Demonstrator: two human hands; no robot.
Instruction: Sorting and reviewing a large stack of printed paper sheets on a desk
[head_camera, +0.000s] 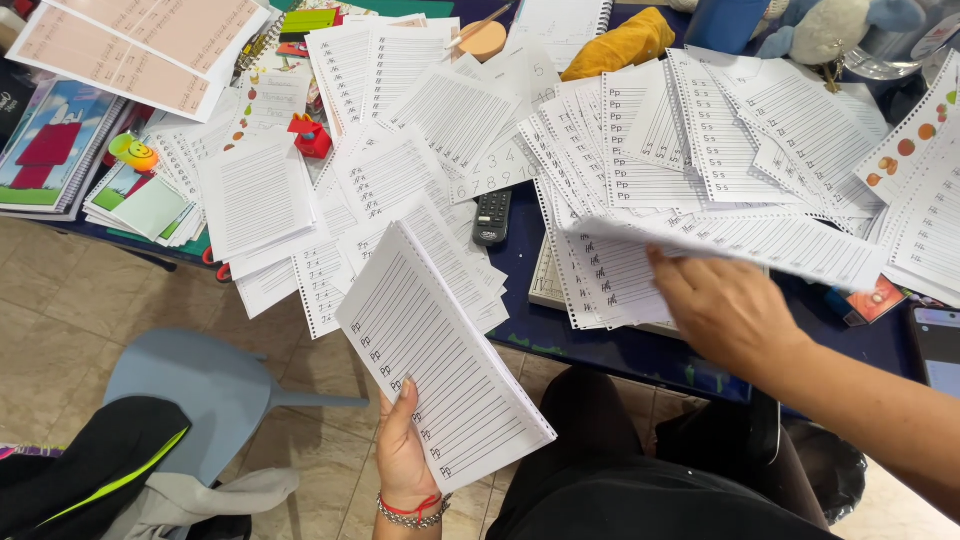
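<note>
Holding a stack of lined worksheets (440, 370) from below, the left hand (403, 450) is clamped on its lower edge, out over the floor just off the bench (600, 345). The right hand (725, 310) pinches a loose lined sheet (740, 245), lifting it above the messy paper pile, with a black remote (491, 217) lying nearby.

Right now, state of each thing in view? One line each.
left hand: gripping a stack of lined worksheets, held off the table
right hand: lifting a loose worksheet by its edge
remote control: flat, partly under papers
grey chair: draped with clothing
</note>
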